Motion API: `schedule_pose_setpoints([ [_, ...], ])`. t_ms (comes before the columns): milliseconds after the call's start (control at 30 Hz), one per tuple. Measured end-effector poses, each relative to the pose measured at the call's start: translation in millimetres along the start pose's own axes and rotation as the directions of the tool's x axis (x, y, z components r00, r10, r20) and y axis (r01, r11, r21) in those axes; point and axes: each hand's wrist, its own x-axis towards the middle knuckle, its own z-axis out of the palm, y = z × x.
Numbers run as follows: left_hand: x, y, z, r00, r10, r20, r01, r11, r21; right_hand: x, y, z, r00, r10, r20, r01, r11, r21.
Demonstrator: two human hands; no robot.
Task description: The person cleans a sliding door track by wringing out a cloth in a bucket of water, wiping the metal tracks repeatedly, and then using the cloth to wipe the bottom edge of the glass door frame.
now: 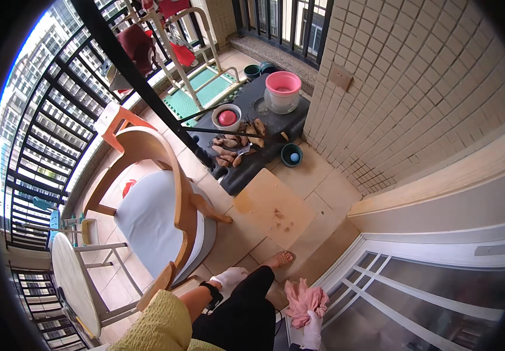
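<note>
In my right hand, which wears a white glove, a crumpled pink cloth is gripped beside the glass door. My left hand, also white-gloved with a black band at the wrist, is beside my black-trousered leg. No object shows in it, and its fingers are too small and bunched to read. Ahead of my sandalled foot lies a tan board or mat with brown dirt marks on it.
A wooden armchair with a pale covered seat stands left. Beyond is a black platform bearing root vegetables, a white pot and a pink-rimmed bucket. A dark green pot sits beside it. The sliding door borders the right.
</note>
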Motion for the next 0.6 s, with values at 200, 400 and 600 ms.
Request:
schedule_pose_setpoints([
  [200, -138, -16, -50, 0.990, -0.137, 0.045, 0.144, 0.922, -0.358, -120, -114, 125, 0.975, 0.200, 0.093, -0.196, 0.979, -0.054],
  [400, -290, 31, -109, 0.968, -0.121, -0.219, 0.005, 0.883, -0.468, -163, -128, 167, 0.942, 0.173, 0.286, -0.134, 0.980, -0.150],
  [600, -423, -65, -55, 0.881, -0.310, -0.357, 0.187, 0.921, -0.341, -185, -118, 201, 0.861, 0.385, 0.332, -0.175, 0.838, -0.517],
])
